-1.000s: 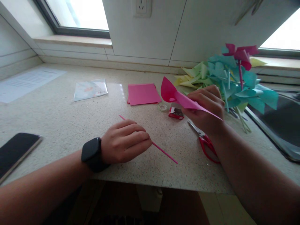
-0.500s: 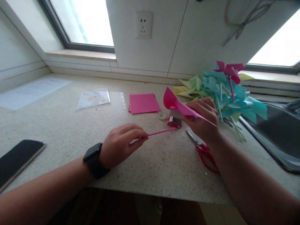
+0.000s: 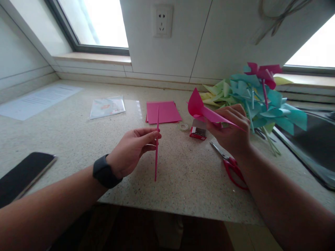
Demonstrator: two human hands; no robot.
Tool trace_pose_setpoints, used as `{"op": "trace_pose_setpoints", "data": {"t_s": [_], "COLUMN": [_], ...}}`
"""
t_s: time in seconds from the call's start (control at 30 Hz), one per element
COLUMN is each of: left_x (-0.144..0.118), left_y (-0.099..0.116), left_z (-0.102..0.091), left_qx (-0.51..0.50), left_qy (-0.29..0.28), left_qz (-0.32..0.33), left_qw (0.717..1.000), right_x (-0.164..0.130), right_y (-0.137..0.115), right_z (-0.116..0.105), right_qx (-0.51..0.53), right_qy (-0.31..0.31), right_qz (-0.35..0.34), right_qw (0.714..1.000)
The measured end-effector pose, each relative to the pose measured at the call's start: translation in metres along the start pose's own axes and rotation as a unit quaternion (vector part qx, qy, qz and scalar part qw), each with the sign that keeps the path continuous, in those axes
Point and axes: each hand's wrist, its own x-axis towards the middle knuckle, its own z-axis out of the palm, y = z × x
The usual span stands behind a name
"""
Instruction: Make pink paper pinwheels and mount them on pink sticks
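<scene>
My left hand [image 3: 134, 148] pinches a thin pink stick [image 3: 156, 160] between thumb and fingers, roughly at its middle. The stick stands nearly upright in the picture, in front of a stack of pink paper squares [image 3: 164, 113]. My right hand [image 3: 232, 130] is closed on a pink paper pinwheel [image 3: 201, 108], one curled blade of which sticks out to the left; part of the paper is hidden by the fingers. Below the right hand lie scissors [image 3: 230, 165] with red handles. A small red box [image 3: 198, 131] and a roll of tape [image 3: 183, 127] rest between the hands.
Several finished paper pinwheels [image 3: 274, 108] in teal, yellow and pink are heaped at the right, beside a dark sink [image 3: 309, 143]. A phone [image 3: 28, 172] lies at the left. Further back are a plastic packet [image 3: 107, 107] and a printed sheet [image 3: 39, 99].
My left hand has turned the pink stick from lying nearly level, pointing right, to nearly upright. My right hand keeps the pinwheel almost in place. The whole view has shifted slightly.
</scene>
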Motion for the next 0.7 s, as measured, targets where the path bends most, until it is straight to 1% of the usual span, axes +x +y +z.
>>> {"op": "trace_pose_setpoints", "data": {"t_s": [0.17, 0.37, 0.5, 0.6, 0.7], "left_x": [0.0033, 0.0054, 0.0049, 0.0036, 0.0011], "left_y": [-0.0011, -0.0030, -0.0032, -0.0026, -0.0015], "left_z": [-0.0027, -0.0046, -0.0038, -0.0023, -0.0012], "left_qx": [-0.016, -0.011, -0.003, 0.023, 0.043], "left_qy": [0.000, 0.013, 0.012, -0.001, -0.026], "left_qz": [-0.031, -0.035, -0.033, -0.023, -0.017], "left_qw": [0.999, 0.999, 0.999, 0.999, 0.999], "right_x": [0.0000, -0.0001, -0.0004, -0.0014, -0.0024], "right_y": [-0.0020, -0.0030, -0.0018, 0.0003, 0.0026], "right_z": [0.0001, -0.0004, 0.0008, 0.0017, 0.0024], "right_qx": [0.003, -0.005, 0.001, 0.004, 0.006], "right_qy": [-0.006, -0.003, -0.011, -0.007, 0.000], "right_qz": [0.003, 0.000, -0.005, -0.008, -0.009], "right_qw": [1.000, 1.000, 1.000, 1.000, 1.000]}}
